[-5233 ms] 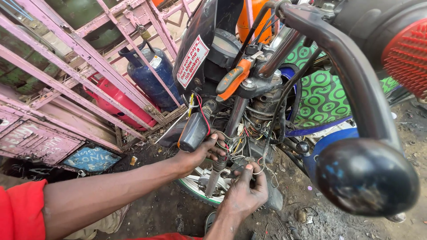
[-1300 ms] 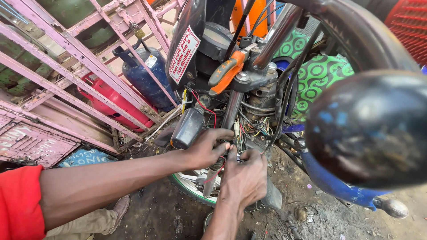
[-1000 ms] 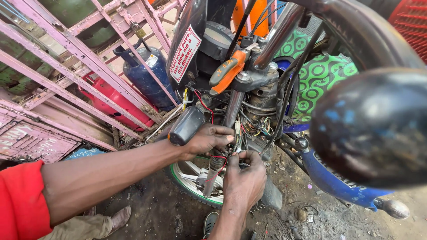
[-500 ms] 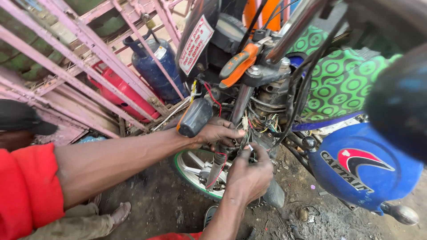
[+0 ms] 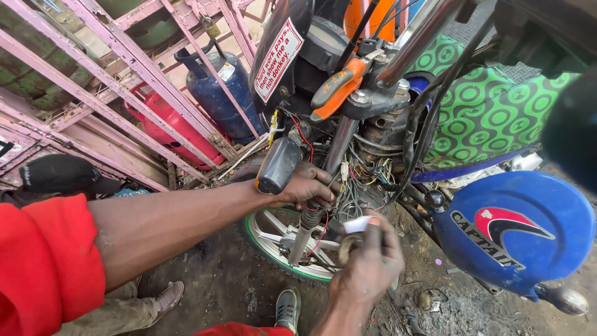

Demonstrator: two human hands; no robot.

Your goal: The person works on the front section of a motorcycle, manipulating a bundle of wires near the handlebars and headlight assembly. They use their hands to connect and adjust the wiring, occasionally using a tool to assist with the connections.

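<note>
Nearest the camera, a red sleeve [image 5: 43, 267] is seen at the lower left, from which the bare left forearm is stretched to the right across the view. The left hand [image 5: 308, 186] is closed around the motorcycle's front fork tube [image 5: 323, 186], its fingers curled and pressed together just above the fork's rubber boot, beside a black turn-signal lamp [image 5: 278, 165]. The right hand [image 5: 370, 267] is raised from the bottom edge with its back turned to the camera; a small white piece [image 5: 357, 224] is pinched at its fingertips, just below a tangle of coloured wires [image 5: 357, 180] at the steering head. What the piece is cannot be told.

Beneath the hands, the front wheel with a green rim [image 5: 273, 252] is set on dark, oily dirt ground [image 5: 217, 298], where a grey shoe [image 5: 287, 306] is also seen. To the right, a blue fuel tank [image 5: 522, 230] is partly covered by a green patterned cloth [image 5: 491, 112].

Farther back, behind a pink metal grille [image 5: 112, 74], a red gas cylinder [image 5: 168, 124] and a blue gas cylinder [image 5: 221, 93] are stood side by side; their contents cannot be seen.
</note>
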